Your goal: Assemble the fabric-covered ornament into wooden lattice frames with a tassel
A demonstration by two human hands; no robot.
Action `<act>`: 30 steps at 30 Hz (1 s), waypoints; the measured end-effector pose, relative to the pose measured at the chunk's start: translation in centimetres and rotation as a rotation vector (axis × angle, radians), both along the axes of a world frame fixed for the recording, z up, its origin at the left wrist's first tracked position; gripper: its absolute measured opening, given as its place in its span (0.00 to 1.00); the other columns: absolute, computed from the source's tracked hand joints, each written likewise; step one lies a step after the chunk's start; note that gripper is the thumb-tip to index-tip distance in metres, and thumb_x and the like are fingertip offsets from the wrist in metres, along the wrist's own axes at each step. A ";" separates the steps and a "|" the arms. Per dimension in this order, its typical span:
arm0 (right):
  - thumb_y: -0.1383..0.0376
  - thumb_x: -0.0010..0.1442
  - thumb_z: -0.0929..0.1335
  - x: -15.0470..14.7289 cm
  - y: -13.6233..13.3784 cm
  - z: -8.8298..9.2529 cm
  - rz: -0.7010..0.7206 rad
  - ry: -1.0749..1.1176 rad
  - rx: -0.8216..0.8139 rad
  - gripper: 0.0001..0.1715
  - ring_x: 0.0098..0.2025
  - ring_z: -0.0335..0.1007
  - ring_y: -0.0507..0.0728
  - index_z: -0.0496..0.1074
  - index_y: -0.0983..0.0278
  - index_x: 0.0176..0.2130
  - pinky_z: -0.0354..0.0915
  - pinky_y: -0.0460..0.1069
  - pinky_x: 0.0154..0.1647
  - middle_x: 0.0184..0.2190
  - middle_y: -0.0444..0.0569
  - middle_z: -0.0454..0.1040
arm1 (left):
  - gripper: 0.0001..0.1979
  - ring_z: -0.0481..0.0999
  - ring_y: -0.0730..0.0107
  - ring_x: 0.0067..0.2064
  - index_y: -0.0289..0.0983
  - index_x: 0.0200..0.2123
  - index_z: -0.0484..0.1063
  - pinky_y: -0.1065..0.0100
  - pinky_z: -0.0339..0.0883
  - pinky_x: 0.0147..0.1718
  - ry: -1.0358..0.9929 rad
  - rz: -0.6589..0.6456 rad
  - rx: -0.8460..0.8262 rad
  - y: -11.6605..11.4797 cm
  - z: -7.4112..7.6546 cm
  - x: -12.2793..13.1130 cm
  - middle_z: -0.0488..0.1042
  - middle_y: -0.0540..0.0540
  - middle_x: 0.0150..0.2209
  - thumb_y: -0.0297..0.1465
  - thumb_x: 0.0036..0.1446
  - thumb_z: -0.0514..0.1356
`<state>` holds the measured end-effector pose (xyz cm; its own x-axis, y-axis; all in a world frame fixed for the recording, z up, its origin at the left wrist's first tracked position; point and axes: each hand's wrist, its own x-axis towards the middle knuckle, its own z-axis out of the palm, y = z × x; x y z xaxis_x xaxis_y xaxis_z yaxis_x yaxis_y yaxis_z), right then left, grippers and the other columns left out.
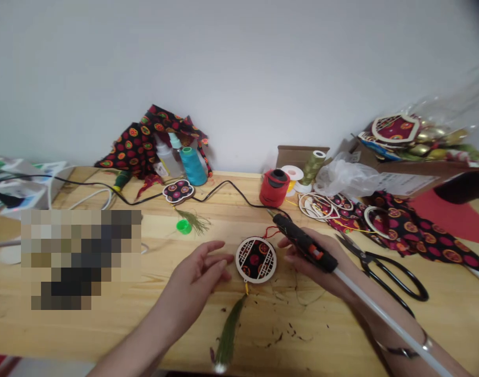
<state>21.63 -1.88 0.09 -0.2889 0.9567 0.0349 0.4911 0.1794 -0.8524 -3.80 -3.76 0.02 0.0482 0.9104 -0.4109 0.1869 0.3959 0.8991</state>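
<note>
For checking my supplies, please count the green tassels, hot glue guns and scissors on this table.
Green tassels: 2
Hot glue gun: 1
Black-handled scissors: 1
Total: 4

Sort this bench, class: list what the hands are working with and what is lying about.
In use: right hand holding a hot glue gun; left hand beside a round wooden-framed fabric ornament with a green tassel.

Lying about: black-handled scissors, teal thread cone, red spool.
</note>
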 end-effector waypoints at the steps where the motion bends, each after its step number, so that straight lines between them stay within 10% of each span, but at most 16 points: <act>1: 0.63 0.54 0.69 0.0 0.0 0.0 -0.003 -0.002 -0.004 0.10 0.27 0.70 0.54 0.72 0.62 0.38 0.66 0.49 0.29 0.27 0.45 0.76 | 0.27 0.77 0.69 0.32 0.34 0.52 0.61 0.67 0.67 0.30 -0.024 0.008 -0.028 -0.1 0.2 0.1 0.79 0.39 0.45 0.40 0.51 0.60; 12: 0.60 0.56 0.68 0.0 0.3 -0.4 -0.014 -0.056 -0.040 0.10 0.30 0.73 0.57 0.72 0.63 0.38 0.68 0.51 0.32 0.33 0.50 0.78 | 0.25 0.77 0.67 0.31 0.34 0.51 0.62 0.67 0.63 0.26 -0.102 -0.032 -0.118 -1.7 0.5 1.6 0.78 0.38 0.43 0.38 0.50 0.58; 20: 0.56 0.52 0.72 0.8 0.3 -0.8 0.071 -0.209 0.062 0.22 0.31 0.70 0.59 0.71 0.62 0.45 0.65 0.50 0.30 0.31 0.47 0.75 | 0.34 0.69 0.57 0.53 0.37 0.59 0.58 0.54 0.60 0.54 0.374 -0.202 0.382 -1.1 -0.8 2.1 0.70 0.39 0.54 0.32 0.48 0.63; 30: 0.59 0.51 0.73 0.1 0.3 0.3 0.099 -0.159 0.000 0.16 0.35 0.69 0.59 0.70 0.63 0.37 0.65 0.51 0.36 0.32 0.47 0.73 | 0.41 0.63 0.54 0.57 0.33 0.63 0.53 0.53 0.58 0.57 0.540 -0.439 0.441 0.5 -0.9 2.7 0.67 0.37 0.56 0.32 0.47 0.66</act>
<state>21.78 -1.60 0.37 -0.3837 0.9233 -0.0189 0.5997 0.2336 -0.7654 -1.07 -3.31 -0.93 0.3355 0.9379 -0.0884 0.6937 -0.1824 0.6968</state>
